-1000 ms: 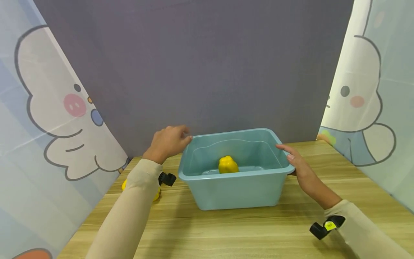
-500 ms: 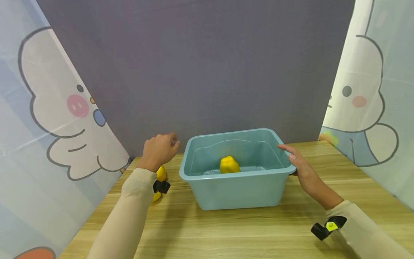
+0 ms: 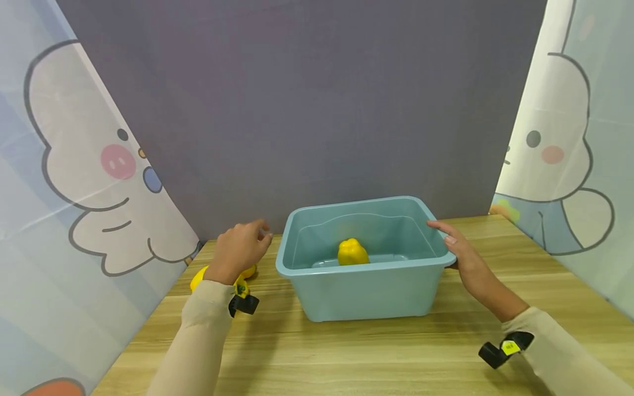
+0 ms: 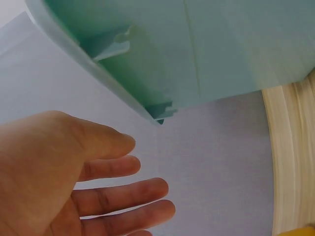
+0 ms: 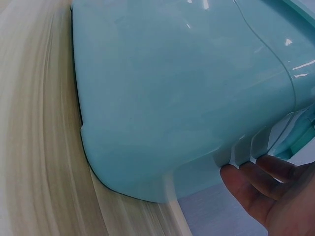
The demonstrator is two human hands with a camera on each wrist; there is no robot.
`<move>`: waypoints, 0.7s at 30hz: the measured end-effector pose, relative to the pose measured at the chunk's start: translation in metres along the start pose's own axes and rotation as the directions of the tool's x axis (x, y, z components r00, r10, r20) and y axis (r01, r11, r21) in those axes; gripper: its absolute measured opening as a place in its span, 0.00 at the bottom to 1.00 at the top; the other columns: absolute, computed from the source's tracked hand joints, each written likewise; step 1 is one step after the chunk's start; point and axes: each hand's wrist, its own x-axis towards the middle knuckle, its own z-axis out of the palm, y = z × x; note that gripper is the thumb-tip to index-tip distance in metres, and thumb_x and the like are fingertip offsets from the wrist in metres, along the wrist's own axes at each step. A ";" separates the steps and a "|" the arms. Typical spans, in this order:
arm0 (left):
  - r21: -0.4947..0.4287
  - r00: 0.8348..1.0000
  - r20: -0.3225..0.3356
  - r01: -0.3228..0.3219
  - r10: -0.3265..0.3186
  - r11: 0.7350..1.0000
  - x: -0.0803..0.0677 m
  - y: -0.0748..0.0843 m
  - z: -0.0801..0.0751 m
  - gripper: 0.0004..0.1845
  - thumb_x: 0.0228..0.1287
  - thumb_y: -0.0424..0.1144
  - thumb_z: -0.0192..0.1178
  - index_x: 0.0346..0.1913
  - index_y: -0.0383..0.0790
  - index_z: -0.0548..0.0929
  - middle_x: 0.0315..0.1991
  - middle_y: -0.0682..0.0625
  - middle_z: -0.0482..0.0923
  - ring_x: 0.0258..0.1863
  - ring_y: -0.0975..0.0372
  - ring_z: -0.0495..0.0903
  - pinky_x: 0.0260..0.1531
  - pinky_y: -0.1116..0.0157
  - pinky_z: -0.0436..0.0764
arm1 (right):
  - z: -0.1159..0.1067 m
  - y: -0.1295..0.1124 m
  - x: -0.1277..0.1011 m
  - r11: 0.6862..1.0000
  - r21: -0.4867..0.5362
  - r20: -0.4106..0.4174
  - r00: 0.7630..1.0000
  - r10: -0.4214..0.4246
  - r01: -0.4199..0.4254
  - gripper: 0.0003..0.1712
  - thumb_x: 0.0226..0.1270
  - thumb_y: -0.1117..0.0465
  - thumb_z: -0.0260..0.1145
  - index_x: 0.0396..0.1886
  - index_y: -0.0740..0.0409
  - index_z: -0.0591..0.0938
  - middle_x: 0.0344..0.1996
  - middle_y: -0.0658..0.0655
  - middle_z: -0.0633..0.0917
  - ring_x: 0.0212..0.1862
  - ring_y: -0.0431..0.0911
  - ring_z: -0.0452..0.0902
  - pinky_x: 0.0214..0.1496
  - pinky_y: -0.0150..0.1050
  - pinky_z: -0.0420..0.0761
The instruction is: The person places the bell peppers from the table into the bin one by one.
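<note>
Evidently, a gathering step is in hand: the pale blue rectangular plastic tub (image 3: 366,269) is steadied on the light wooden table (image 3: 386,357) by the right hand (image 3: 463,256), whose thumb lies on the rim while the fingers are hooked beneath the lip, as the right wrist view shows. The left hand (image 3: 240,250) is held released, fingers loosely spread and gripping nothing, just beside the tub's near corner. Directly beneath that hand, partly hidden by the wrist, lies a glossy yellow bell pepper (image 3: 200,278) on the wood. A second yellow bell pepper (image 3: 353,252) rests upright on the tub's floor. Judged from this, a lowering and closing of the left hand over the pepper below is called for next.
</note>
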 end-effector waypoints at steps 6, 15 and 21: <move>-0.028 0.999 0.007 0.039 -0.039 0.999 -0.013 -0.012 0.003 0.15 0.72 0.45 0.59 0.53 0.40 0.84 0.41 0.43 0.87 0.28 0.53 0.85 0.16 0.62 0.76 | 0.002 0.001 0.000 1.000 0.006 -0.009 1.000 -0.005 0.005 0.28 0.83 0.53 0.35 0.75 0.55 0.63 0.65 0.54 0.66 0.50 0.39 0.75 0.41 0.38 0.79; -0.022 0.996 0.034 0.089 -0.088 0.996 -0.028 -0.030 0.014 0.18 0.73 0.48 0.57 0.53 0.39 0.84 0.42 0.44 0.87 0.31 0.54 0.84 0.18 0.63 0.76 | 0.001 0.000 0.000 1.000 0.015 0.000 1.000 -0.006 0.006 0.28 0.83 0.53 0.34 0.75 0.55 0.63 0.64 0.57 0.66 0.49 0.38 0.75 0.41 0.38 0.79; -0.011 0.995 0.039 0.091 -0.091 0.996 -0.035 -0.031 0.020 0.17 0.72 0.49 0.59 0.52 0.40 0.85 0.39 0.47 0.87 0.32 0.54 0.84 0.19 0.63 0.77 | 0.002 0.001 -0.002 1.000 0.024 -0.005 1.000 -0.020 0.020 0.28 0.83 0.53 0.34 0.74 0.56 0.63 0.63 0.54 0.67 0.48 0.39 0.76 0.40 0.38 0.80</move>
